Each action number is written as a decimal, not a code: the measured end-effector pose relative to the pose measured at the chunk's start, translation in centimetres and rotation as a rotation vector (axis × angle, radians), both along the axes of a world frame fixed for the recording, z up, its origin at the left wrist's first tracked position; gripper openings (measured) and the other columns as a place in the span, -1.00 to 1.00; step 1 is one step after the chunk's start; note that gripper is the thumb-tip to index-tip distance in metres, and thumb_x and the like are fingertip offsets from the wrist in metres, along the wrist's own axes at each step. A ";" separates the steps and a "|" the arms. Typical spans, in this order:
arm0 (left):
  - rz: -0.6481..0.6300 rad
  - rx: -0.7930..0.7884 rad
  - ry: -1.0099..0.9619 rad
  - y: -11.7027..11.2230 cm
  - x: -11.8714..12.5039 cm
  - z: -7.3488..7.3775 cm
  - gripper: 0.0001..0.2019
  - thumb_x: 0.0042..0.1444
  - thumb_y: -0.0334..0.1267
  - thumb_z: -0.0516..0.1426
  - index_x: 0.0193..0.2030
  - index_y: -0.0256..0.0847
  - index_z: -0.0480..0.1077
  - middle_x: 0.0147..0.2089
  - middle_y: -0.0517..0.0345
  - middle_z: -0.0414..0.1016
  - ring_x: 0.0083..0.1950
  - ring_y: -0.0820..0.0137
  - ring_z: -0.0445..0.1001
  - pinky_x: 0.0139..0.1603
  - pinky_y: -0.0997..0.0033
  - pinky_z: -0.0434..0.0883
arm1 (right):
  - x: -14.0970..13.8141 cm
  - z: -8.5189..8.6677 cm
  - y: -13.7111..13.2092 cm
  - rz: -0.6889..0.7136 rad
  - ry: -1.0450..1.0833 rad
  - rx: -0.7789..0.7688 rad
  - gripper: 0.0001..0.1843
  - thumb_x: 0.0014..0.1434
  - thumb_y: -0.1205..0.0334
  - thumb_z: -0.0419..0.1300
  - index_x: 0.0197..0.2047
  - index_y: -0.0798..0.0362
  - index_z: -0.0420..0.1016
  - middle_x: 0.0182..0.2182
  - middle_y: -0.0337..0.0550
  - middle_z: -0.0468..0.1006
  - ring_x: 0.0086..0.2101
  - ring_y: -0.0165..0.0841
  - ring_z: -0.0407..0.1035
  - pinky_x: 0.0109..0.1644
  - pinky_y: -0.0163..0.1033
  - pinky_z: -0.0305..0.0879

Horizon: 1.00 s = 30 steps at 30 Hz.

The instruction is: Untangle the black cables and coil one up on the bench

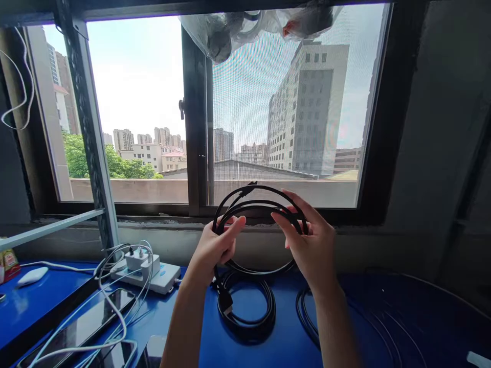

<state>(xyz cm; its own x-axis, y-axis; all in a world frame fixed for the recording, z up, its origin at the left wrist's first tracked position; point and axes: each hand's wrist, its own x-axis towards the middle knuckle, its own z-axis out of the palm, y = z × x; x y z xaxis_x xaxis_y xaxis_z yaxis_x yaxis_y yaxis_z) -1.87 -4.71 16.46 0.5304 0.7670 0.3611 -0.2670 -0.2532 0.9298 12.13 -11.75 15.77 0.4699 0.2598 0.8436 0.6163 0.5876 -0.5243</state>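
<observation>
My left hand [220, 241] is closed around the left side of a looped black cable [256, 204], its thumb lying across the strands. On the opposite side of the loop, my right hand [309, 237] grips the same cable between thumb and fingers. The loop is held upright above the desk. One dark plug [248, 189] sticks up at its top. Below my left hand hangs a black connector with a flat metal end [225, 300], apparently on this cable. A coiled black cable [270, 309] lies on the blue desk beneath, and another black coil [303, 313] is partly hidden by my right forearm.
At the left, a white power strip [166, 278] carries plugged-in adapters and tangled white cables. Phones [92, 319] and a white mouse-like object [32, 276] lie nearby. A metal post [90, 133] stands before the window, and plastic bags [222, 38] hang above.
</observation>
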 end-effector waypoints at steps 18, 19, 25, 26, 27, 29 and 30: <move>-0.186 -0.196 -0.197 -0.6 -0.6 0.6 -0.59 0.03 0.14 0.17 -0.52 -0.17 0.26 -0.70 0.40 -0.12 -0.70 0.63 -0.18 -0.69 0.48 -0.19 | -0.1 0.1 -0.1 -0.063 0.033 0.091 -0.74 0.01 0.04 0.35 -0.40 0.05 0.48 -0.47 -0.25 0.50 -0.72 -0.55 0.21 -0.73 -0.43 0.14; -0.179 -0.192 -0.191 -0.6 -0.6 0.5 -0.59 0.03 0.14 0.17 -0.52 -0.17 0.27 -0.70 0.40 -0.13 -0.70 0.63 -0.18 -0.70 0.49 -0.19 | 0.0 0.0 0.0 -0.091 0.008 0.091 -0.76 0.03 0.04 0.34 -0.38 0.04 0.49 -0.45 -0.23 0.51 -0.70 -0.53 0.22 -0.70 -0.41 0.18; -0.108 -0.171 -0.223 -0.4 -0.4 0.3 -0.63 0.06 0.06 0.20 -0.14 -0.18 0.40 -0.66 0.41 -0.01 -0.71 0.65 -0.15 -0.72 0.53 -0.20 | 0.1 -0.2 -0.1 -0.181 -0.207 0.062 -0.75 0.20 0.14 0.21 -0.08 -0.03 0.58 -0.42 -0.23 0.50 -0.60 -0.48 0.25 -0.52 -0.34 0.28; -0.092 -0.161 -0.243 -0.3 -0.4 0.2 -0.59 0.05 0.03 0.22 -0.04 -0.16 0.38 -0.66 0.41 0.02 -0.71 0.65 -0.14 -0.72 0.55 -0.20 | 0.2 -0.2 -0.1 -0.183 -0.230 0.056 -0.76 0.21 0.15 0.20 -0.08 -0.03 0.58 -0.43 -0.23 0.49 -0.60 -0.48 0.25 -0.49 -0.33 0.30; -0.084 -0.148 -0.260 -0.2 -0.4 0.2 -0.55 0.05 -0.01 0.23 0.04 -0.15 0.35 -0.65 0.42 0.05 -0.72 0.66 -0.13 -0.72 0.56 -0.20 | 0.2 -0.3 -0.1 -0.186 -0.245 0.050 -0.77 0.22 0.16 0.20 -0.08 -0.02 0.59 -0.43 -0.24 0.49 -0.61 -0.49 0.25 -0.46 -0.32 0.31; -0.096 -0.122 -0.268 -0.2 -0.5 0.2 -0.48 0.05 -0.05 0.23 0.14 -0.15 0.32 -0.65 0.42 0.08 -0.72 0.66 -0.12 -0.73 0.58 -0.19 | 0.3 -0.4 0.0 -0.193 -0.260 0.042 -0.78 0.23 0.16 0.18 -0.10 -0.01 0.59 -0.40 -0.22 0.49 -0.61 -0.50 0.26 -0.44 -0.32 0.32; -0.108 -0.112 -0.264 -0.3 -0.5 0.2 -0.47 0.05 -0.05 0.22 0.16 -0.16 0.31 -0.65 0.42 0.09 -0.72 0.66 -0.12 -0.73 0.59 -0.19 | 0.4 -0.4 0.0 -0.202 -0.263 0.042 -0.77 0.24 0.15 0.17 -0.10 0.00 0.59 -0.39 -0.22 0.49 -0.60 -0.49 0.26 -0.44 -0.32 0.32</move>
